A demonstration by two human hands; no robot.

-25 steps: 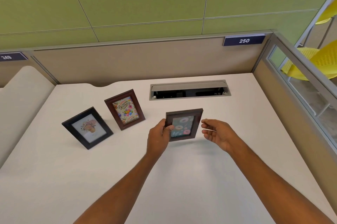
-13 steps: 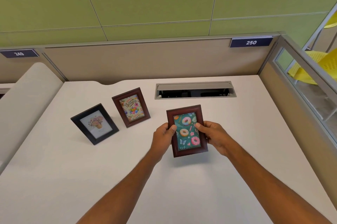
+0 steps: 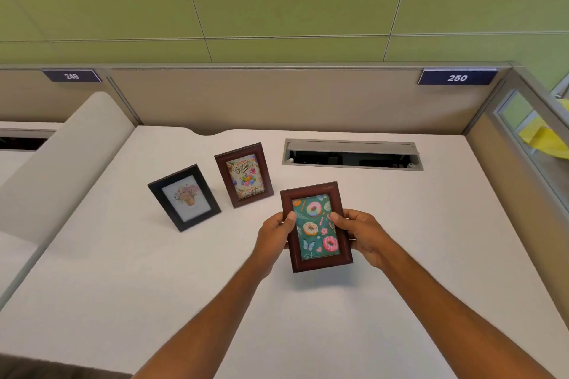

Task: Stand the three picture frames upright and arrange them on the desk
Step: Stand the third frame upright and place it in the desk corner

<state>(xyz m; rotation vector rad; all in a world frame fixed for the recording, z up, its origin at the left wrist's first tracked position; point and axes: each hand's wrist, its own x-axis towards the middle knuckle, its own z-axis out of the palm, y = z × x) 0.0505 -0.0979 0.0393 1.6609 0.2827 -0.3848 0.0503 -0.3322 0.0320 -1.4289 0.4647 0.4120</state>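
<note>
A brown frame with a doughnut picture (image 3: 315, 226) is held just above the white desk (image 3: 431, 224), its picture facing up toward me. My left hand (image 3: 275, 233) grips its left edge, thumb on the front. My right hand (image 3: 358, 232) grips its right edge the same way. A black frame with a flower picture (image 3: 184, 197) stands upright to the left. Beside it a brown frame with a birthday picture (image 3: 244, 174) also stands upright, leaning back.
A grey cable slot (image 3: 352, 154) with its lid raised sits at the back of the desk. Beige partition walls (image 3: 277, 101) close the back and right side. A padded divider (image 3: 61, 160) borders the left edge.
The doughnut frame has been turned from a tilted, landscape pose to portrait with its picture facing up. My right hand, open a second ago, has closed on its right edge.
</note>
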